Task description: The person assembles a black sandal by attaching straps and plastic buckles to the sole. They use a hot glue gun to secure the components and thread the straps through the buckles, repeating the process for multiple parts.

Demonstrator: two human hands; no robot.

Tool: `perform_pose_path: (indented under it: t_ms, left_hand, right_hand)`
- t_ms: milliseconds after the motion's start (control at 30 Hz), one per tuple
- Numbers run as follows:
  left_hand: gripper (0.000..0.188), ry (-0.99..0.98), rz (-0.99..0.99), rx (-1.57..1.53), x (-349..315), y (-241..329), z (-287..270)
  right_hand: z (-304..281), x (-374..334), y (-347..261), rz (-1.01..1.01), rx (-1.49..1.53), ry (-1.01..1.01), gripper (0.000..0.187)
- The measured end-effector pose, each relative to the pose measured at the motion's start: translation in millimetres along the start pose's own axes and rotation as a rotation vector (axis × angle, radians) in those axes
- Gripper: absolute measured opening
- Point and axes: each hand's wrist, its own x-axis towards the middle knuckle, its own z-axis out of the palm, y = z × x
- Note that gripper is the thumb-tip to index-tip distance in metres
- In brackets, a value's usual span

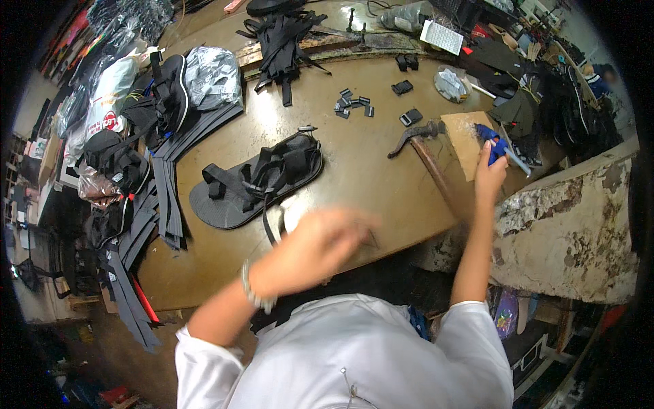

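White shirt (381, 347) nearest. Hands apart: left hand (317, 247) blurred over near edge of table (361, 163), can't tell its grip; right hand (489, 175) clamped on blue tool (499, 150), right edge. Black sandal (256, 180) inward of near edge.

The right hand (491, 172) is gripping a blue tool (499, 147) by brown cardboard (462, 142); the left hand (317, 242) is blurring near a black sandal (255, 180).
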Motion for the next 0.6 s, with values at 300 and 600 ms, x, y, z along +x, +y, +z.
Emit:
perform_pose_path:
  t_ms: [300, 600]
  left_hand:
    - [0.019, 0.228, -0.255, 0.870, 175, -121, -54]
    - [0.019, 0.360, -0.302, 0.723, 174, -114, -63]
  right_hand:
    - [7, -3, 12, 0.019, 0.076, 0.089, 0.052]
    - [-4, -8, -6, 0.048, 0.036, 0.036, 0.048]
